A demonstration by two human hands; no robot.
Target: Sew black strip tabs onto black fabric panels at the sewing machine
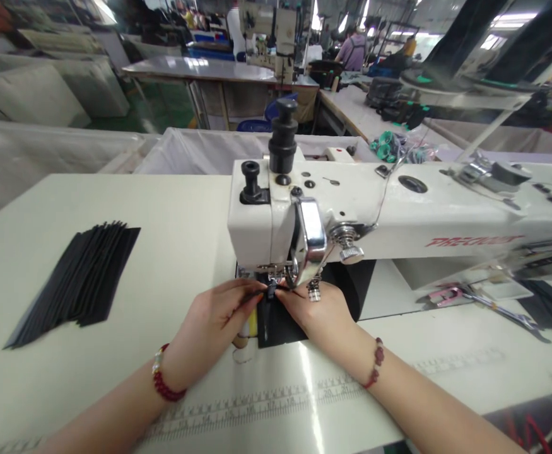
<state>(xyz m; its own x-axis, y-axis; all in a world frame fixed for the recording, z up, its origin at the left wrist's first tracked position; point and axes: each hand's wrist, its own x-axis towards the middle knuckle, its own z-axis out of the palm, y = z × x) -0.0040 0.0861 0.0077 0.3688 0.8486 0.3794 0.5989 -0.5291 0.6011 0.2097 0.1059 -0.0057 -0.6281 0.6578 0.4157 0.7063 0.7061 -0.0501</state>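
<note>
Machine (399, 208), white: the landmark. Piece (282, 325), black, flat: under the machine's needle end, between the two hands, its near part spread on the table (176, 246) in front. Left hand (226, 315): left of the needle end, thumb and fingers pinched on the piece's dark edge. Right hand (325, 321): right of the needle end, fingertips on the piece; whether they grip it cannot be told. The hands stand near each other, apart. Bracelets, two: red beads, left wrist (164, 378); dark red and pale beads, right wrist (378, 362). Stack (79, 277), black pieces, fanned: well left of the machine. Scale (266, 407), numbered: before the machine. Wrench (503, 309): below the machine's arm, right. Cones (389, 146), green: behind the machine.
</note>
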